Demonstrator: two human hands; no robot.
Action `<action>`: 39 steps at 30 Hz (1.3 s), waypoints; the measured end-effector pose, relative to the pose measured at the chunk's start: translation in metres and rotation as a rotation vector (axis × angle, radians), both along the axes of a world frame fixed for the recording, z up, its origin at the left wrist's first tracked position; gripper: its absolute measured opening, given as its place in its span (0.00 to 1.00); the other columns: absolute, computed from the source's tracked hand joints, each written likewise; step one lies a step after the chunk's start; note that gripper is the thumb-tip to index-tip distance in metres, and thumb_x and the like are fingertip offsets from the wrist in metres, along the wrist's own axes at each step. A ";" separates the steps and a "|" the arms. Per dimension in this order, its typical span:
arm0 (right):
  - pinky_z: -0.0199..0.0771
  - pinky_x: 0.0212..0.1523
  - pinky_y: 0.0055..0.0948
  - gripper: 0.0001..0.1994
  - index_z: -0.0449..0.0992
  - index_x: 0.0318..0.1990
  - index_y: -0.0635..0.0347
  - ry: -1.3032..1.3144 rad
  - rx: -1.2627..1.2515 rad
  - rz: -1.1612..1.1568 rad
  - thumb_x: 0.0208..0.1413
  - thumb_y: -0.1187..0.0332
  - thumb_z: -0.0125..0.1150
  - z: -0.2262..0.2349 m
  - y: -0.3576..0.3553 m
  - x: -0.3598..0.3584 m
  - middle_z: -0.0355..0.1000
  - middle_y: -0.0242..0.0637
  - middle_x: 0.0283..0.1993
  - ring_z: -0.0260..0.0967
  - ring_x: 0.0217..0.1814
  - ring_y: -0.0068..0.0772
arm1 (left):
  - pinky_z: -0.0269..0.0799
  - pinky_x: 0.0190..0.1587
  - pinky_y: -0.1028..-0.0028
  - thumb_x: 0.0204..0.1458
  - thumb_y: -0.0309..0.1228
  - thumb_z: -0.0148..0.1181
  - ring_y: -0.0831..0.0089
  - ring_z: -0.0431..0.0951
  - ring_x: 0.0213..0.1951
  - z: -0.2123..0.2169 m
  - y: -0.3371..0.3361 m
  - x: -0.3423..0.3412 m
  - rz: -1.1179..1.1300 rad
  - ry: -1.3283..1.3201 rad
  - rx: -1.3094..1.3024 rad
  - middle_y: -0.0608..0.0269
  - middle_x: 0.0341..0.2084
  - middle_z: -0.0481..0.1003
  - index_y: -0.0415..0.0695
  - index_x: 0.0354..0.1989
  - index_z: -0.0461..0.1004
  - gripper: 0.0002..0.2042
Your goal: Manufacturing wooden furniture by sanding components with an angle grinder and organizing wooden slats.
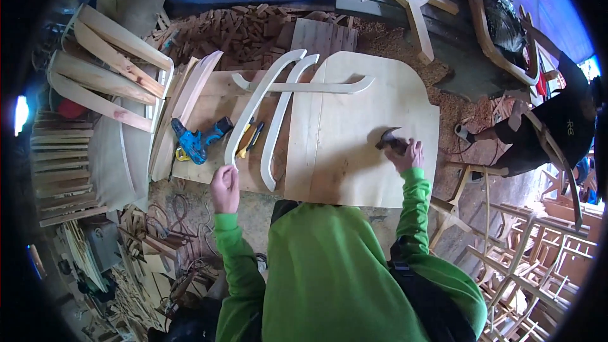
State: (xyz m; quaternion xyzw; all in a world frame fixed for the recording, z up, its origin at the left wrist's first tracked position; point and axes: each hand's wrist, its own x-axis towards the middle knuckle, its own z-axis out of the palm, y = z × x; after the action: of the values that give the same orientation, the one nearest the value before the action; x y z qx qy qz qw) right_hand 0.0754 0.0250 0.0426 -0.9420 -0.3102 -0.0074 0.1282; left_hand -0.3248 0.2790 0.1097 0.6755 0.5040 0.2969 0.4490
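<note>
the right grip (408, 154) is wrapped around the hammer (387, 140), whose head juts leftward.

drill (193, 142) left of two curved pieces (248, 111) | tools (254, 137) between (near drill) | panel (354, 126) right, hammer (387, 138) over it

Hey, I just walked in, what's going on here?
A person in a green top has a claw hammer in their right hand, over a broad wooden panel. Their left hand is at the near end of a curved wooden piece; whether it grips it is unclear. A blue power drill lies left of that piece, a yellow-and-black hand tool right of it.
</note>
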 end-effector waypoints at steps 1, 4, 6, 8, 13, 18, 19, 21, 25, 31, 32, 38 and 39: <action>0.63 0.44 0.46 0.32 0.65 0.39 0.64 0.103 0.036 0.060 0.32 0.49 0.69 0.012 -0.002 -0.005 0.63 0.51 0.38 0.60 0.43 0.55 | 0.70 0.38 0.73 0.52 0.28 0.54 0.73 0.74 0.34 0.002 -0.005 0.011 -0.060 0.058 0.081 0.58 0.29 0.74 0.36 0.37 0.70 0.08; 0.64 0.37 0.47 0.22 0.66 0.29 0.63 0.072 0.196 0.156 0.38 0.52 0.65 -0.036 -0.031 0.001 0.65 0.49 0.30 0.63 0.37 0.54 | 0.70 0.35 0.75 0.51 0.28 0.55 0.76 0.74 0.30 -0.028 -0.016 0.044 -0.164 0.056 0.073 0.60 0.26 0.73 0.38 0.36 0.70 0.08; 0.65 0.36 0.48 0.23 0.68 0.30 0.64 0.185 0.078 0.063 0.40 0.52 0.64 -0.034 -0.036 -0.005 0.67 0.51 0.31 0.65 0.35 0.56 | 0.72 0.31 0.71 0.50 0.30 0.56 0.66 0.77 0.27 -0.025 -0.032 0.065 -0.168 0.018 -0.026 0.59 0.22 0.74 0.40 0.35 0.71 0.08; 0.66 0.37 0.48 0.24 0.68 0.32 0.65 0.210 0.099 0.079 0.39 0.51 0.64 -0.023 -0.034 -0.015 0.69 0.52 0.32 0.66 0.35 0.57 | 0.72 0.32 0.70 0.49 0.29 0.55 0.64 0.77 0.29 -0.007 -0.039 0.066 -0.207 0.143 0.008 0.56 0.26 0.74 0.40 0.34 0.71 0.07; 0.68 0.39 0.46 0.24 0.71 0.35 0.64 0.251 0.025 0.060 0.39 0.52 0.64 -0.010 -0.022 -0.016 0.72 0.52 0.34 0.68 0.38 0.55 | 0.73 0.32 0.68 0.47 0.26 0.55 0.60 0.77 0.29 0.001 -0.041 0.025 -0.087 0.208 0.079 0.52 0.28 0.74 0.38 0.33 0.70 0.06; 0.68 0.38 0.45 0.25 0.73 0.33 0.65 0.215 -0.320 0.163 0.40 0.48 0.62 0.011 -0.003 -0.011 0.71 0.53 0.34 0.69 0.39 0.52 | 0.72 0.31 0.70 0.48 0.26 0.56 0.63 0.77 0.29 -0.017 -0.053 -0.061 0.106 0.231 0.098 0.52 0.27 0.74 0.38 0.33 0.70 0.06; 0.67 0.41 0.47 0.26 0.73 0.32 0.67 0.366 -0.323 0.117 0.39 0.47 0.62 0.023 0.005 -0.009 0.71 0.56 0.37 0.68 0.41 0.54 | 0.73 0.32 0.72 0.48 0.26 0.56 0.67 0.77 0.29 -0.020 -0.054 -0.078 0.106 0.317 0.120 0.54 0.28 0.74 0.37 0.34 0.70 0.07; 0.67 0.44 0.46 0.28 0.74 0.33 0.68 0.333 -0.514 0.106 0.38 0.46 0.61 0.046 0.025 -0.019 0.71 0.57 0.38 0.68 0.42 0.55 | 0.72 0.31 0.70 0.48 0.27 0.56 0.64 0.77 0.29 -0.023 -0.056 -0.109 0.168 0.286 0.080 0.53 0.27 0.74 0.39 0.33 0.71 0.06; 0.71 0.36 0.42 0.21 0.73 0.30 0.65 0.235 -0.264 0.317 0.39 0.52 0.65 0.069 0.077 -0.060 0.74 0.49 0.29 0.72 0.33 0.50 | 0.72 0.31 0.69 0.47 0.28 0.55 0.61 0.76 0.27 -0.023 -0.045 -0.163 0.305 0.200 -0.005 0.53 0.27 0.74 0.40 0.33 0.71 0.06; 0.72 0.28 0.31 0.18 0.71 0.40 0.65 0.409 -0.010 0.903 0.46 0.60 0.62 0.091 0.217 -0.243 0.74 0.42 0.28 0.72 0.25 0.37 | 0.72 0.31 0.70 0.49 0.32 0.55 0.63 0.77 0.27 -0.056 -0.017 -0.277 0.494 0.153 -0.062 0.53 0.26 0.75 0.38 0.34 0.73 0.09; 0.71 0.33 0.38 0.19 0.71 0.41 0.62 0.372 -0.153 0.833 0.44 0.59 0.62 0.101 0.237 -0.296 0.73 0.43 0.33 0.71 0.32 0.44 | 0.72 0.31 0.70 0.49 0.32 0.56 0.64 0.77 0.27 -0.068 -0.015 -0.304 0.519 0.105 -0.129 0.53 0.25 0.75 0.38 0.35 0.73 0.10; 0.72 0.39 0.30 0.26 0.68 0.48 0.66 0.638 -0.479 1.212 0.47 0.56 0.62 0.075 0.332 -0.496 0.74 0.41 0.35 0.72 0.37 0.32 | 0.72 0.33 0.69 0.51 0.35 0.53 0.64 0.77 0.30 -0.063 0.007 -0.478 0.687 0.222 -0.283 0.52 0.28 0.76 0.37 0.36 0.74 0.13; 0.71 0.41 0.28 0.26 0.67 0.51 0.65 0.769 -0.536 1.177 0.49 0.56 0.61 0.116 0.350 -0.545 0.74 0.42 0.37 0.72 0.37 0.31 | 0.72 0.31 0.70 0.50 0.34 0.55 0.66 0.77 0.28 -0.054 0.012 -0.505 0.789 0.101 -0.215 0.53 0.26 0.75 0.37 0.36 0.73 0.12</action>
State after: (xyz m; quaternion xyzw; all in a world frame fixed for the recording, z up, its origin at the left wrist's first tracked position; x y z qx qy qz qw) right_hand -0.4692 0.3750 0.1581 -0.5557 -0.6872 0.4674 -0.0234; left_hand -0.8299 0.2914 0.0558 0.3935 0.7738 0.3583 0.3436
